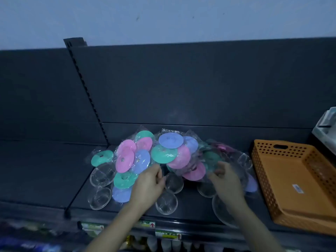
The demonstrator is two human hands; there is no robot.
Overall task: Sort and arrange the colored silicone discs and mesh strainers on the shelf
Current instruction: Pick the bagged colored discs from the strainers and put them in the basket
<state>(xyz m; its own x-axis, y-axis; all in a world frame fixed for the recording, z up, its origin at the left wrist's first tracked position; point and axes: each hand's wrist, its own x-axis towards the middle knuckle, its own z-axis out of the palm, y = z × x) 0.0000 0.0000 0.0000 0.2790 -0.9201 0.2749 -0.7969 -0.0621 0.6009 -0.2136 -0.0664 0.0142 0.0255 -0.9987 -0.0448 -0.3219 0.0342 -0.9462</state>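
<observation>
Dim shot, dark shelf [45, 171] with the whole pile in the middle of it. Colored discs [125, 160] in pink, teal and lavender lie heaped and overlapping in crinkled clear bags, stretching from the left upright toward the orange basket [263, 160]. Mesh strainers [101, 174] with clear rims lie on the shelf in front of the discs and partly under them. One small strainer [166, 202] lies near the front edge between my arms. A bigger strainer [221, 210] is half hidden under my right forearm.

My left hand [148, 182] is at the centre of the pile, fingers curled against the bag edge. I cannot tell if it actually pinches anything. My right hand [226, 179] has thumb and fingers closed on the clear bag [205, 160] holding teal and pink discs at the right of the heap.

The basket sits on the shelf to the right, just beside the pile. Price labels [167, 234] are on the shelf's front lip.
</observation>
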